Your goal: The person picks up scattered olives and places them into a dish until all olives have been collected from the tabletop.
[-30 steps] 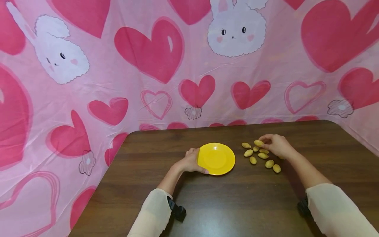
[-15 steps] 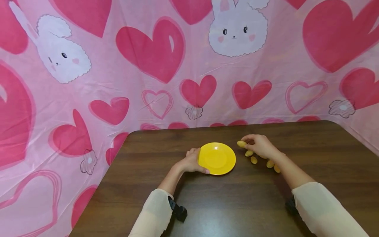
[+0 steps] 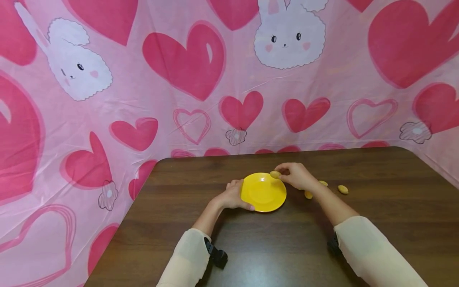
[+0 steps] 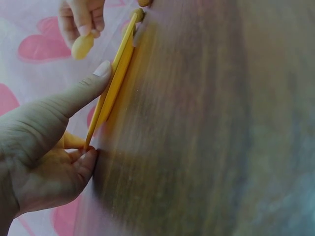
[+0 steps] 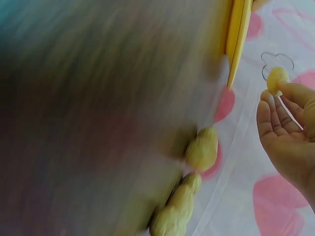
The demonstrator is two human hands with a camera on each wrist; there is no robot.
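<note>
My left hand (image 3: 232, 197) grips the left rim of a small yellow plate (image 3: 263, 194). In the left wrist view its thumb lies along the upper face of the plate (image 4: 114, 81), and fingertips touch the rim lower down. Between thumb and fingers my right hand (image 3: 298, 176) pinches a yellow oval, nut-like piece (image 3: 275, 174). From the head it overlaps the plate's upper right rim; the left wrist view shows this oval piece (image 4: 82, 46) apart from the plate, above it. No pieces show on the plate's visible surface.
Similar oval pieces (image 3: 343, 189) lie on the brown wooden table (image 3: 287, 243) right of the plate, partly hidden by the right forearm. Several oval pieces (image 5: 202, 150) show in the blurred right wrist view. A pink heart-patterned cloth (image 3: 201, 131) hangs behind the table.
My right hand has carried the pinched oval piece leftward from the scattered pieces to the plate's upper right rim. The left hand keeps its grip, and the plate stays almost in place.
</note>
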